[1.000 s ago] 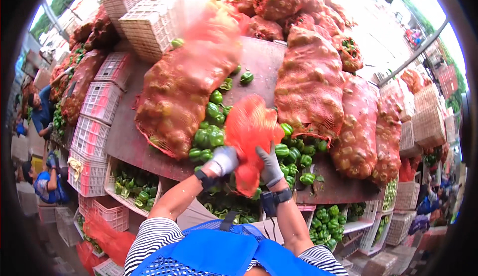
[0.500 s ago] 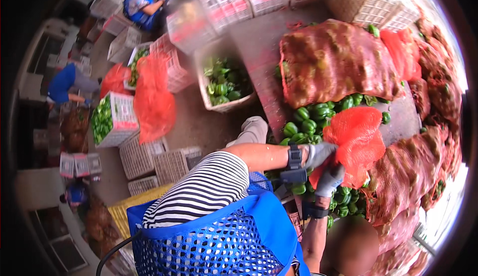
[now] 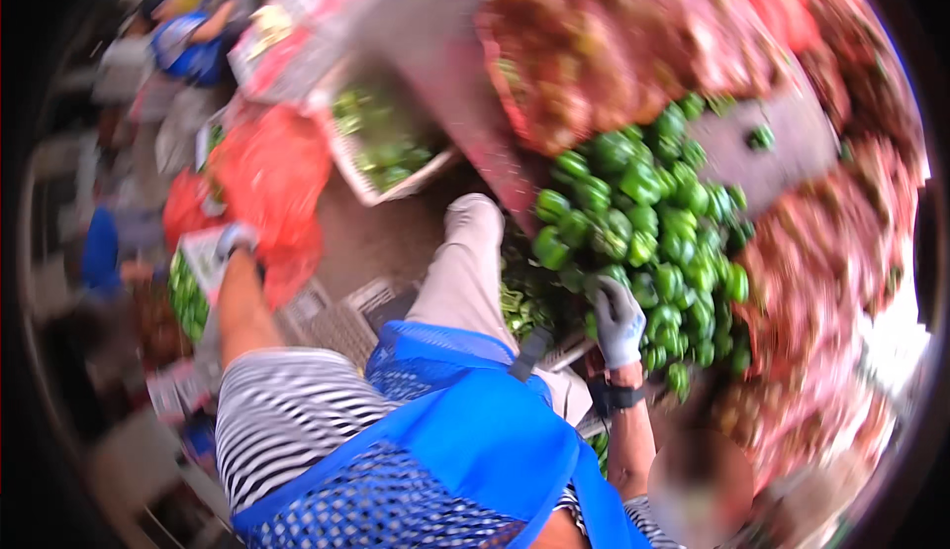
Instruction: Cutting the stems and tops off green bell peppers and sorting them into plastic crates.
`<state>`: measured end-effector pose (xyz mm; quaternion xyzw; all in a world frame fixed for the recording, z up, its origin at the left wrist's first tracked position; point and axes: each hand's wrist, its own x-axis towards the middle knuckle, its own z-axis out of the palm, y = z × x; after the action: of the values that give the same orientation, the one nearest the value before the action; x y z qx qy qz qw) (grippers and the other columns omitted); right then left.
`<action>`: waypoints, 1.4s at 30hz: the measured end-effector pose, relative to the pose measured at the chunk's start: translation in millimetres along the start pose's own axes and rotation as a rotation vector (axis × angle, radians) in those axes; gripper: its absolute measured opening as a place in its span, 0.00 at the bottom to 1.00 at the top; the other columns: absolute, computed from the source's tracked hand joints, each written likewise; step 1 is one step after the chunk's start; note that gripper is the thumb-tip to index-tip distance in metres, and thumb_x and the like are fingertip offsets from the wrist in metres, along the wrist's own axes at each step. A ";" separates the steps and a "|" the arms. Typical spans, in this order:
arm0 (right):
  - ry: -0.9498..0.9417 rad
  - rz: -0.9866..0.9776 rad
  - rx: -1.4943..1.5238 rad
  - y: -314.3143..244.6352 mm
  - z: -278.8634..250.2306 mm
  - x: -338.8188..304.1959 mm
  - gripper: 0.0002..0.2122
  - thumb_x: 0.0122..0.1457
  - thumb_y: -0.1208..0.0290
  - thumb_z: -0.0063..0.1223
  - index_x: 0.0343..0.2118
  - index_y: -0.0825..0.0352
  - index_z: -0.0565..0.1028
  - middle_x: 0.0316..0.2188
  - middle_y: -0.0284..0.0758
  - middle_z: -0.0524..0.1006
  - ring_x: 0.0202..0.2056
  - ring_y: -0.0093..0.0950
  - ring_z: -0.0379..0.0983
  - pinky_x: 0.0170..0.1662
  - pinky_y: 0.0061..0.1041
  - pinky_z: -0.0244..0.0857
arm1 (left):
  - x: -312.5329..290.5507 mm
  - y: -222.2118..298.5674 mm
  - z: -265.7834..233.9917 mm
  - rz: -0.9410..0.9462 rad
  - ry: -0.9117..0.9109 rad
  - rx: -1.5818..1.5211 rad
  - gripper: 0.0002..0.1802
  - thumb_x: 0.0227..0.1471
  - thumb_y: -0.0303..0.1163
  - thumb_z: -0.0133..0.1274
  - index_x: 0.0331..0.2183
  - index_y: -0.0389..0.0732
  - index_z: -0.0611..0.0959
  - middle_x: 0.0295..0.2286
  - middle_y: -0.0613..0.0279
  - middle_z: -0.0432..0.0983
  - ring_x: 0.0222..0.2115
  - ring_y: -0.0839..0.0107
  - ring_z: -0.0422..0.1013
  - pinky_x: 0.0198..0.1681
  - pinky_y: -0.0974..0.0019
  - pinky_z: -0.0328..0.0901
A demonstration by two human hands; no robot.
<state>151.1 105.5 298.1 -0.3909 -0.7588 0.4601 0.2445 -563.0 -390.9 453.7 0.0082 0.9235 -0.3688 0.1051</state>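
Observation:
My left hand (image 3: 236,240), in a pale glove, is stretched far out to the left. It is beside the red mesh bags (image 3: 272,188) and over the rim of a crate of green produce (image 3: 188,292); motion smears its fingers, so what it holds, if anything, does not show. On the right, a heap of green bell peppers (image 3: 658,237) lies on the platform. My right hand (image 3: 619,323), gloved in grey-white, is at the heap's near left edge. Its fingers are loosely bent and apart, with nothing visible in them.
Full mesh sacks (image 3: 633,44) lie beyond the heap, and more sacks (image 3: 831,252) are piled on the right. A pale crate (image 3: 381,193) of green peppers stands on the floor. A person in blue (image 3: 188,44) is at the far left. A blurred round shape (image 3: 701,485) is at lower right.
My left hand has swung from the peppers far to the left. The red mesh bag both hands held is gone from over the heap, leaving the peppers exposed. The view has shifted.

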 end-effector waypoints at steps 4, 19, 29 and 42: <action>0.238 0.397 -0.171 32.3 -35.0 -47.4 0.09 0.56 0.74 0.54 0.40 0.65 0.77 0.35 0.41 0.79 0.36 0.39 0.77 0.40 0.32 0.70 | -86.1 292.5 3.8 0.434 -0.085 0.008 0.30 0.47 0.50 0.53 0.45 0.36 0.81 0.45 0.41 0.75 0.49 0.48 0.71 0.51 0.51 0.66; 0.838 1.137 -0.625 229.5 -39.8 -337.5 0.15 0.55 0.67 0.53 0.45 0.63 0.74 0.40 0.44 0.76 0.43 0.44 0.72 0.47 0.40 0.65 | -570.9 611.0 -42.8 1.951 -0.033 -0.679 0.18 0.52 0.27 0.54 0.47 0.39 0.78 0.27 0.55 0.74 0.28 0.61 0.72 0.35 0.60 0.67; 0.962 1.182 -0.917 375.8 -104.2 -408.4 0.16 0.54 0.68 0.53 0.47 0.61 0.74 0.43 0.42 0.76 0.45 0.43 0.71 0.50 0.40 0.64 | -595.4 627.8 64.6 2.361 -0.073 -0.257 0.13 0.46 0.24 0.53 0.37 0.38 0.79 0.24 0.53 0.74 0.24 0.52 0.71 0.28 0.55 0.63; 1.259 0.960 -0.209 363.7 -118.7 -336.6 0.34 0.53 0.55 0.61 0.59 0.68 0.63 0.51 0.49 0.71 0.53 0.41 0.69 0.56 0.34 0.61 | -589.3 652.4 104.9 2.737 -0.164 0.031 0.14 0.34 0.22 0.54 0.31 0.39 0.78 0.21 0.61 0.70 0.20 0.61 0.69 0.21 0.60 0.61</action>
<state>565.2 -11.2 25.2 -0.8823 -0.2660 0.1343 0.3643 93.5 49.0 54.4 0.8847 0.1647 0.0190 0.4357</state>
